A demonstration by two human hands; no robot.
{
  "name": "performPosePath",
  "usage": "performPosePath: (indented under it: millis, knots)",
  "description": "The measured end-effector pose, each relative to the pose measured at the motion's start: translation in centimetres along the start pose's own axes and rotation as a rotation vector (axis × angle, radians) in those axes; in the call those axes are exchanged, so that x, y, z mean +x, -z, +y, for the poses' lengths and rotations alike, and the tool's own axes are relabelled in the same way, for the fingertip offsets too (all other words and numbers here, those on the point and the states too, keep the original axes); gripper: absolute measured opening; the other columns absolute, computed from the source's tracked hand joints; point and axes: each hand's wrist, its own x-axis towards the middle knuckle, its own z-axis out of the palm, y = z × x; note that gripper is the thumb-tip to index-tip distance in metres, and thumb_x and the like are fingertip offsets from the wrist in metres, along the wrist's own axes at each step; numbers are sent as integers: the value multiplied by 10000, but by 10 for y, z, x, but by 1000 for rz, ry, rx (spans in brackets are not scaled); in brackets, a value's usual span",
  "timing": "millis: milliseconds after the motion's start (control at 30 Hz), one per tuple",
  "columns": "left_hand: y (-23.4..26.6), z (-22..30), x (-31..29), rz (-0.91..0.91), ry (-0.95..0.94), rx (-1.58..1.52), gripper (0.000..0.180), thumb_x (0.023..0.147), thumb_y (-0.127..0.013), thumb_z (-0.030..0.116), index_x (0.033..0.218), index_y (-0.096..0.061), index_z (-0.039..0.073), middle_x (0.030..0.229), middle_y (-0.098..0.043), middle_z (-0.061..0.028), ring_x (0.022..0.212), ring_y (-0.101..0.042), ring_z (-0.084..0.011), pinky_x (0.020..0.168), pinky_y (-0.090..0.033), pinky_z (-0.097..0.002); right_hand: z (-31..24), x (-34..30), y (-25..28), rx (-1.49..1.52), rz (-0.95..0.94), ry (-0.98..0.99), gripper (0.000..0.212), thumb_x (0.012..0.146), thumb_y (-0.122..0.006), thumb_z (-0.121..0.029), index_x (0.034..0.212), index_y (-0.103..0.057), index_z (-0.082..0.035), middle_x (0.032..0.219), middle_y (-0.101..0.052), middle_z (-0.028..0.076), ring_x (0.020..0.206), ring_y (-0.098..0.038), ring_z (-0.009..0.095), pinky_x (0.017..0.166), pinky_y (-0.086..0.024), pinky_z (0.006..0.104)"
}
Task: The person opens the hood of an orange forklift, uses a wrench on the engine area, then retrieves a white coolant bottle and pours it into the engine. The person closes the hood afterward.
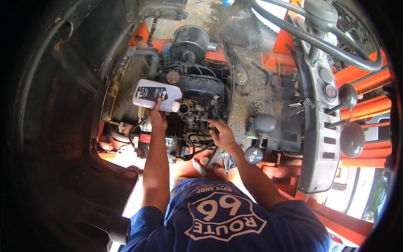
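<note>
My left hand is closed round a translucent white plastic bottle with a black label. The bottle lies tipped on its side, and its ribbed white cap points right, close beside the round open throat of a carburetor. At the carburetor's near right side is my right hand, its thumb and forefinger apart. The fingertips reach in among the small levers and linkage there; whether they touch them I cannot tell. Behind the carburetor runs a dark engine cover with a round filler cap.
A black air-cleaner canister stands behind the engine, and a battery sits near my left forearm. To the right are a metal floor plate, round lever knobs and a steering wheel. A dark raised hood fills the left.
</note>
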Motion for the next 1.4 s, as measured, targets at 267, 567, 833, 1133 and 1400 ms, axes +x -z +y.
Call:
performPosePath:
  millis: [267, 567, 833, 1133, 1400]
  knots:
    - [-10, 10, -7, 49, -22, 63, 780, 757, -890, 198, 1368, -405, 200, 1212, -624, 2, 999, -629, -149, 733, -472, -330, 1, 0, -1, -14, 27, -2, 443, 862, -632, -15, 1303, -603, -44, 1051, -667, 150, 1032, -644, 335, 938, -508, 402]
    - [-15, 13, -7, 14, -63, 101, 811, 745, -892, 174, 1387, -397, 193, 1229, -603, -5, 1004, -606, -151, 731, -464, -318, 1, 0, -1, 22, 40, 11, 440, 853, -620, -7, 1292, -603, -29, 1033, -645, 157, 1027, -609, 365, 941, -492, 429]
    - [-12, 10, -2, 21, -74, 104, 774, 744, -892, 197, 1355, -417, 196, 1228, -604, 11, 963, -607, -129, 679, -447, -295, 0, 1, 0, 22, 36, 0, 441, 851, -627, -6, 1291, -603, -28, 1044, -647, 163, 1026, -616, 367, 938, -493, 430]
    - [-10, 15, -4, 44, -75, 126, 755, 738, -900, 215, 1325, -427, 197, 1231, -612, 14, 995, -606, -131, 688, -443, -294, 0, 2, 0, 19, 36, 9, 436, 853, -626, -7, 1288, -608, -23, 1043, -647, 169, 1023, -623, 362, 934, -496, 427]
    - [-7, 12, 1, 12, -78, 160, 921, 771, -878, 217, 1484, -294, 228, 1283, -596, -25, 1063, -612, -174, 808, -451, -363, -1, 1, 0, 15, 34, -12, 426, 858, -618, -12, 1284, -605, -11, 1039, -646, 167, 1017, -623, 366, 926, -498, 427]
